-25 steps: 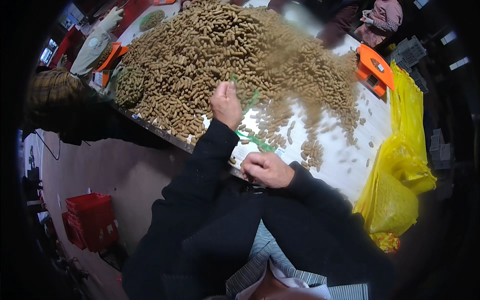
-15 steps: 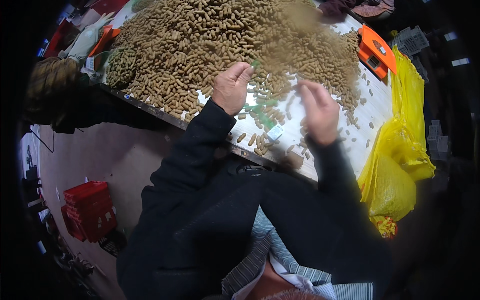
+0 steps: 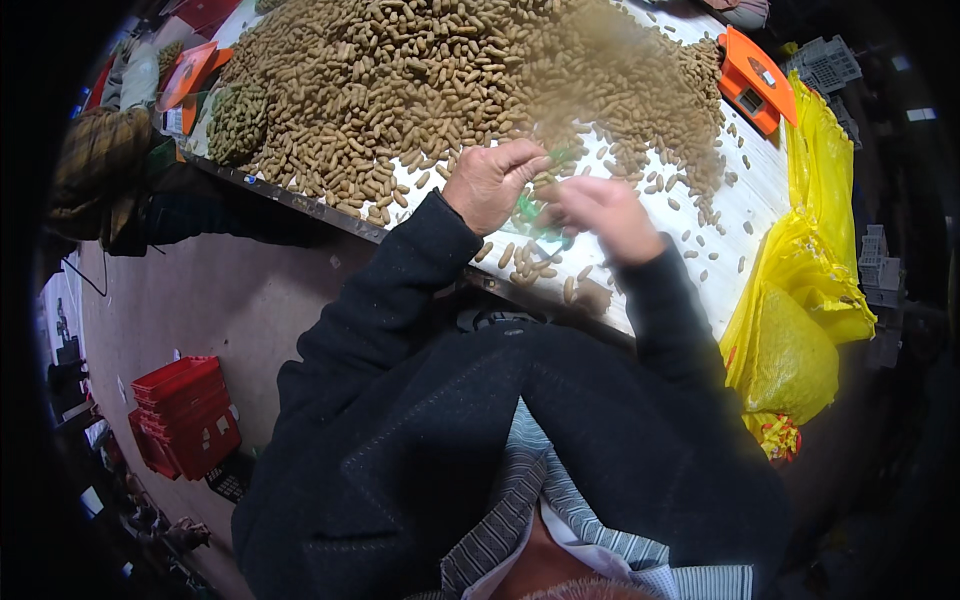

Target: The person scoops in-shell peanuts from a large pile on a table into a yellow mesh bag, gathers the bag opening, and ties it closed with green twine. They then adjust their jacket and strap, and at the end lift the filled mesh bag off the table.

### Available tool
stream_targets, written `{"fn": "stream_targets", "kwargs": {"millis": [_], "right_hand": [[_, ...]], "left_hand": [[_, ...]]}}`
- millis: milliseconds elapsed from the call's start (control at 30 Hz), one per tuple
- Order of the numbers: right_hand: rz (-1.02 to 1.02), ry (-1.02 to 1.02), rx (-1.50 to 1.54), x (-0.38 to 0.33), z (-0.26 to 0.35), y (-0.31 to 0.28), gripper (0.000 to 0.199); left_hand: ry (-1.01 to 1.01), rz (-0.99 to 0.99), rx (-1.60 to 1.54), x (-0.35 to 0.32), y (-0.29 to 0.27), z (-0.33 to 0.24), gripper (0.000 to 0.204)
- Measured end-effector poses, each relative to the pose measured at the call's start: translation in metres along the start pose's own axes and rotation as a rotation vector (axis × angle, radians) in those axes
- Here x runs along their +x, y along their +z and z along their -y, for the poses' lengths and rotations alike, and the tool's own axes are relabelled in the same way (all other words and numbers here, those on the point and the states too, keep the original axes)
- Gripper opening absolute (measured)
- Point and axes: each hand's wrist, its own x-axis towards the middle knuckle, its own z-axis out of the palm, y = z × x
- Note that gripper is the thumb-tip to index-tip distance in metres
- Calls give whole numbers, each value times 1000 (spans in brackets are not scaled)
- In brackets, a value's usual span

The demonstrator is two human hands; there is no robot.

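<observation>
My left hand is closed, thumb and fingers pinching a green mesh net bag above the table's near edge. The green mesh hangs below the fingers and shows partly behind my right hand. Close beside it, my right hand is blurred by motion, its fingers over the mesh; whether they grip it is unclear. A large heap of unshelled peanuts covers the table beyond my hands. Several loose peanuts lie on the white tabletop nearer to me.
An orange scale stands at the far right, with yellow woven sacks along the right edge. At the left are a filled net of peanuts, another orange scale and a person's plaid sleeve. Red crates are stacked on the floor.
My right hand has moved left and inward, close to my left hand. My left hand has shifted slightly right. The white label on the mesh is now hidden.
</observation>
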Motion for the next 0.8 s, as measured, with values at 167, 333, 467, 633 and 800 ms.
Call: {"fn": "stream_targets", "kwargs": {"millis": [167, 333, 467, 633, 800], "right_hand": [[20, 52, 16, -3, -5, 1, 33], [32, 40, 9, -6, -7, 3, 33], [2, 87, 127, -8, -9, 2, 32], [54, 61, 57, -8, -16, 2, 30], [32, 77, 127, -7, -19, 0, 28]], "left_hand": [[25, 63, 140, 0, 0, 5, 12], [29, 93, 125, -1, 2, 8, 12], [25, 121, 161, -3, 2, 9, 13], [38, 113, 143, -3, 4, 10, 13], [5, 140, 130, -2, 4, 9, 13]]}}
